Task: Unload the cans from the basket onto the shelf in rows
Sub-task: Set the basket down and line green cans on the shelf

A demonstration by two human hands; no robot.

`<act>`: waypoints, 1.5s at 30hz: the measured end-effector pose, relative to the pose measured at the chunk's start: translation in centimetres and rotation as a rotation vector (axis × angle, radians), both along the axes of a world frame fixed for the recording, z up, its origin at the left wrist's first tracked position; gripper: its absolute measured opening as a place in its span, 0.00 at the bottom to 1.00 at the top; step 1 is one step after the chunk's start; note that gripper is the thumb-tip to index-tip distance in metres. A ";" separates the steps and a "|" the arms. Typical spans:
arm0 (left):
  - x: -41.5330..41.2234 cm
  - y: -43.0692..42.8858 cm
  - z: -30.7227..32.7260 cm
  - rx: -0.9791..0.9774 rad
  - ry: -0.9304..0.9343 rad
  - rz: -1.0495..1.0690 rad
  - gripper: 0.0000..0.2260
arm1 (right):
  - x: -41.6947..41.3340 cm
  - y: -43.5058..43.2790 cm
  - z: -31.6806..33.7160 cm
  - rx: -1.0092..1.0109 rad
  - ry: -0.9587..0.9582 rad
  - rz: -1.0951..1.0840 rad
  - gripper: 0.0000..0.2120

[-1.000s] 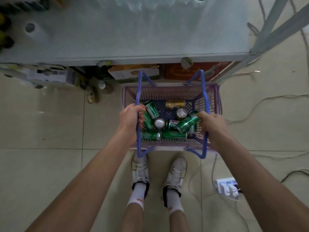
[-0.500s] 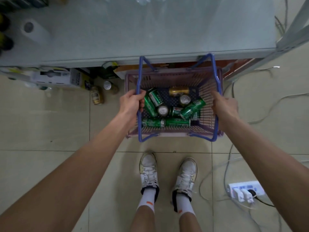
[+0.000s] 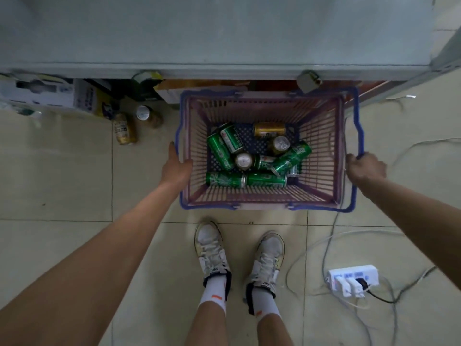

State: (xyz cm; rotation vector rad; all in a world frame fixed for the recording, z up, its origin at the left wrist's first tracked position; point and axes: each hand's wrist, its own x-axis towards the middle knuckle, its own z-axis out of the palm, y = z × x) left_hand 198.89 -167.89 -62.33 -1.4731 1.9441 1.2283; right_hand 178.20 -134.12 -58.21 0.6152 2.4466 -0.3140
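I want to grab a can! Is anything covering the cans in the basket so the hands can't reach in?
Nothing visible covers them. The basket is open on top, both handles folded out to the sides, and the cans lie loose at the bottom. The left hand and right hand are at the handles.

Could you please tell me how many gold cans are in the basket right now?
2. One gold can lies on its side at the far edge of the basket floor; a second stands just nearer, top showing. More may be hidden under the green cans.
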 end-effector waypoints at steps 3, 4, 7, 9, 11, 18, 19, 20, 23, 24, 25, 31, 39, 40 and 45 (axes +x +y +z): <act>-0.3 0.0 -0.8 0.079 0.001 0.056 0.38 | 1.7 -0.2 -1.1 -0.005 -0.080 0.007 0.28; -0.4 -0.1 -1.1 0.092 0.005 0.076 0.39 | 2.0 -0.2 -1.8 -0.017 -0.072 0.002 0.29; -0.3 -0.7 -2.6 0.080 0.029 0.025 0.38 | 1.8 -0.2 -4.5 -0.040 -0.069 -0.040 0.29; -0.1 -0.9 -3.8 0.044 0.050 -0.076 0.36 | 1.4 0.0 -6.2 -0.028 -0.065 -0.036 0.28; 0.2 -0.9 -4.8 0.018 0.083 -0.116 0.34 | 1.0 0.4 -7.5 -0.023 -0.037 -0.032 0.27; -1.9 -2.2 -6.1 -0.037 0.179 -0.130 0.33 | -1.2 1.1 -8.5 -0.076 -0.017 -0.047 0.22; -2.4 -2.4 -5.9 -0.037 0.136 -0.136 0.34 | -1.3 1.1 -8.4 -0.084 -0.019 -0.049 0.22; -2.6 -2.2 -5.6 -0.062 0.084 -0.161 0.34 | -1.3 1.0 -8.3 -0.084 -0.008 -0.047 0.23; -2.2 -0.1 -3.8 -0.348 0.011 -0.356 0.36 | -0.4 -0.4 -6.8 -0.013 0.252 0.174 0.29; -2.1 1.1 -3.0 -0.442 0.068 -0.432 0.37 | 0.4 -1.2 -6.1 -0.010 0.369 0.315 0.31; -2.1 2.3 -2.4 -0.485 0.166 -0.503 0.38 | 1.2 -2.0 -5.7 -0.037 0.456 0.454 0.30; -3.1 7.2 -5.6 0.111 -0.019 -0.959 0.14 | 2.5 -5.0 -9.7 -0.074 -0.203 0.722 0.23; -6.4 7.9 -15.0 -0.128 -0.317 -1.189 0.24 | -1.5 -5.7 -19.1 -0.368 -0.308 -0.109 0.21; -6.6 7.9 -16.0 -0.185 -0.324 -1.203 0.25 | -1.5 -6.0 -19.8 -0.381 -0.302 -0.113 0.21; -7.9 9.1 -18.8 -0.215 -0.289 -1.294 0.19 | -1.5 -6.6 -21.6 -0.352 -0.137 0.035 0.19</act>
